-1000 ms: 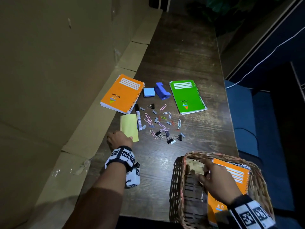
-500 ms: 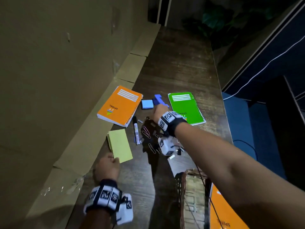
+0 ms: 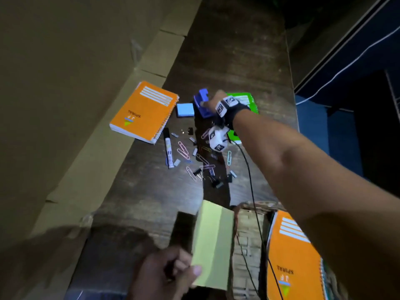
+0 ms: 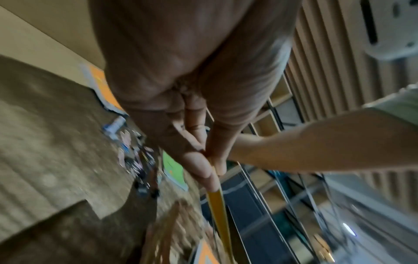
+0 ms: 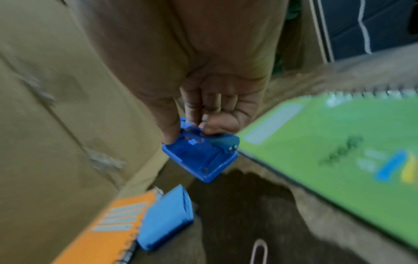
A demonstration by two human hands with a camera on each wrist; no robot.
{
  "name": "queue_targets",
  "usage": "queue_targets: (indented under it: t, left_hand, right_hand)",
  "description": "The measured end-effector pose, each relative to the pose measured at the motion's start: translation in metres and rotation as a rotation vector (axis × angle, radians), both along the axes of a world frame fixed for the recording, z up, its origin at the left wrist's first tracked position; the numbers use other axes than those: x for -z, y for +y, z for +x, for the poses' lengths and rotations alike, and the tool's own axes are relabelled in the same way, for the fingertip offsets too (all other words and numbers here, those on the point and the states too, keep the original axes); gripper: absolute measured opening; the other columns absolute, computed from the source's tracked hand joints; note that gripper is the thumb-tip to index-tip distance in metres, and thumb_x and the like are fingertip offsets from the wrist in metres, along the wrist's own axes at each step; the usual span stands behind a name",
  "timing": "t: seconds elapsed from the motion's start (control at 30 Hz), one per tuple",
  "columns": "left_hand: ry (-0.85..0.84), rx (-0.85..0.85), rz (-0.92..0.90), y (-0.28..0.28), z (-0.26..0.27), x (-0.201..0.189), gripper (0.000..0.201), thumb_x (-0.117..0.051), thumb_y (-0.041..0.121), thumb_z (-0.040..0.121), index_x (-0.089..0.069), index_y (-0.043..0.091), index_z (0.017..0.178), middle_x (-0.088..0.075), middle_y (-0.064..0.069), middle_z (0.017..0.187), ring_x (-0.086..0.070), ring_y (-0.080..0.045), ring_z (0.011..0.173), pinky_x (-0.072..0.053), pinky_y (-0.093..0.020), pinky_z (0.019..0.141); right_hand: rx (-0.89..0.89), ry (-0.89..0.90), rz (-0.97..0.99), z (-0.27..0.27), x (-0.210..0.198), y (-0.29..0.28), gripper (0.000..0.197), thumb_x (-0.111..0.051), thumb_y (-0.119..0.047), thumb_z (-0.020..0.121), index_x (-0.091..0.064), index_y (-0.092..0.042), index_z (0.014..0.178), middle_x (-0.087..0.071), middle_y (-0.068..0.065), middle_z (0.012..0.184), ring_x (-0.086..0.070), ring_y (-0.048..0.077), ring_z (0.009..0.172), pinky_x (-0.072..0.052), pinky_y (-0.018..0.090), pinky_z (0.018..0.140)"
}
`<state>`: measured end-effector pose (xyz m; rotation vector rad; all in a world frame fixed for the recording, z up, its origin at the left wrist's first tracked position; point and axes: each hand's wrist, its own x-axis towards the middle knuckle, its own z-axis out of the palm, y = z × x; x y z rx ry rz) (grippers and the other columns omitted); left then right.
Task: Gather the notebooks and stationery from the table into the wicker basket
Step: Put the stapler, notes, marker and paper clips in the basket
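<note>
Dark wooden table (image 3: 227,50) running up the middle of the head view, cardboard wall (image 3: 65,83) filling the left side. Bottom right, the wicker basket (image 3: 249,239) sits at the near edge, pale woven slats, with an orange spiral notebook (image 3: 292,256) already lying inside it, white lines on the cover. A second orange notebook (image 3: 144,111) lies flat on the table at centre left, against the cardboard; the green notebook (image 3: 249,100) lies right of centre, mostly hidden behind the reaching arm, its spiral edge blurred in the right wrist view. The left hand (image 3: 164,276), bottom centre, pinches a pale yellow pad (image 3: 213,241) between thumb and fingers, tilted up off the table, its right edge just over the basket's left rim. The right hand (image 3: 214,100) is stretched to the far items, fingers and thumb curled round a blue hole punch (image 5: 201,153), glossy plastic, lifted at an angle above the wood. Just beside it, a light blue sticky-note block (image 3: 185,109) lies flat between punch and orange notebook. Below, a black-and-white marker (image 3: 168,148), then a scatter of paper clips (image 3: 184,150) and black binder clips (image 3: 216,182) across the middle.
</note>
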<state>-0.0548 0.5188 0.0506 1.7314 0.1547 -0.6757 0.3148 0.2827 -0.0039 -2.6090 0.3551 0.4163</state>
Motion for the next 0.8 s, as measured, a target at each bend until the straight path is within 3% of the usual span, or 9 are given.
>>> queue_targets:
  t: [0.07, 0.13, 0.23, 0.3, 0.37, 0.5, 0.6, 0.7, 0.8]
  left_hand:
    - [0.043, 0.127, -0.066, -0.027, 0.001, -0.006, 0.020, -0.079, 0.016, 0.065, -0.062, 0.017, 0.055, -0.057, -0.002, 0.046, -0.065, -0.012, 0.043, -0.046, -0.017, 0.047]
    - [0.069, 0.196, -0.019, -0.052, -0.003, -0.003, 0.026, -0.077, 0.009, 0.073, -0.058, 0.016, 0.056, -0.053, -0.001, 0.051, -0.065, -0.010, 0.044, -0.044, -0.018, 0.044]
    - [-0.001, 0.291, 0.103, -0.084, -0.010, 0.016, 0.018, -0.074, 0.026, 0.073, -0.056, 0.025, 0.071, -0.053, 0.008, 0.056, -0.060, -0.003, 0.047, -0.052, -0.025, 0.049]
    - [-0.131, 0.386, 0.273, -0.097, -0.013, 0.030, 0.024, -0.062, 0.043, 0.068, -0.045, 0.045, 0.084, -0.057, 0.014, 0.059, -0.063, -0.012, 0.060, -0.056, -0.035, 0.064]
    - [-0.223, 0.522, 0.428, -0.107, -0.020, 0.039, 0.030, -0.054, 0.041, 0.071, -0.032, 0.048, 0.091, -0.060, 0.007, 0.064, -0.064, -0.019, 0.066, -0.056, -0.038, 0.066]
    - [-0.251, 0.690, 0.506, -0.125, -0.040, 0.048, 0.013, -0.049, 0.035, 0.080, -0.039, 0.038, 0.087, -0.061, 0.002, 0.072, -0.064, -0.023, 0.071, -0.055, -0.034, 0.070]
    - [-0.202, 0.820, 0.597, -0.134, -0.044, 0.045, 0.008, -0.052, 0.029, 0.089, -0.056, 0.026, 0.095, -0.066, -0.003, 0.092, -0.064, -0.024, 0.085, -0.054, -0.037, 0.078]
    - [-0.231, 1.041, 0.739, -0.146, -0.041, 0.039, 0.016, -0.051, 0.007, 0.091, -0.057, 0.009, 0.106, -0.063, -0.014, 0.109, -0.063, -0.032, 0.099, -0.053, -0.042, 0.084]
    - [-0.346, 1.148, 0.856, -0.156, -0.038, 0.035, 0.046, -0.052, -0.010, 0.082, -0.046, 0.005, 0.124, -0.061, -0.016, 0.115, -0.061, -0.034, 0.106, -0.051, -0.041, 0.082]
  right_hand:
    - [0.011, -0.068, 0.044, -0.012, -0.021, -0.012, 0.040, -0.067, -0.034, 0.080, -0.067, -0.005, 0.108, -0.069, 0.012, 0.102, -0.064, 0.026, 0.097, -0.042, 0.030, 0.073]
    - [-0.006, -0.167, 0.052, -0.034, -0.054, -0.031, 0.032, -0.072, -0.028, 0.077, -0.069, -0.009, 0.103, -0.062, 0.002, 0.088, -0.057, 0.015, 0.083, -0.038, 0.023, 0.067]
    - [-0.187, -0.218, 0.032, -0.094, -0.110, -0.063, 0.027, -0.073, -0.019, 0.077, -0.069, -0.007, 0.101, -0.059, 0.001, 0.084, -0.053, 0.011, 0.079, -0.036, 0.018, 0.060]
    - [-0.306, -0.206, -0.007, -0.144, -0.139, -0.081, 0.021, -0.074, -0.019, 0.076, -0.068, -0.009, 0.093, -0.059, 0.001, 0.081, -0.053, 0.013, 0.076, -0.036, 0.021, 0.061]
    - [-0.349, -0.186, -0.028, -0.191, -0.154, -0.097, 0.018, -0.075, -0.024, 0.075, -0.067, -0.015, 0.088, -0.058, 0.001, 0.078, -0.053, 0.017, 0.073, -0.040, 0.027, 0.067]
    - [-0.340, -0.095, 0.001, -0.268, -0.150, -0.116, 0.023, -0.076, -0.028, 0.076, -0.065, -0.011, 0.088, -0.064, 0.010, 0.077, -0.057, 0.027, 0.071, -0.045, 0.031, 0.067]
    - [-0.372, 0.023, -0.015, -0.310, -0.137, -0.122, 0.026, -0.074, -0.028, 0.078, -0.066, -0.011, 0.095, -0.067, 0.011, 0.084, -0.058, 0.026, 0.074, -0.044, 0.030, 0.067]
    - [-0.437, 0.092, -0.056, -0.335, -0.121, -0.120, 0.031, -0.072, -0.031, 0.079, -0.066, -0.018, 0.107, -0.070, 0.004, 0.101, -0.061, 0.023, 0.087, -0.046, 0.030, 0.074]
    - [-0.500, 0.138, -0.074, -0.347, -0.102, -0.105, 0.027, -0.068, -0.031, 0.081, -0.065, -0.020, 0.105, -0.067, 0.003, 0.106, -0.060, 0.025, 0.096, -0.045, 0.033, 0.076]
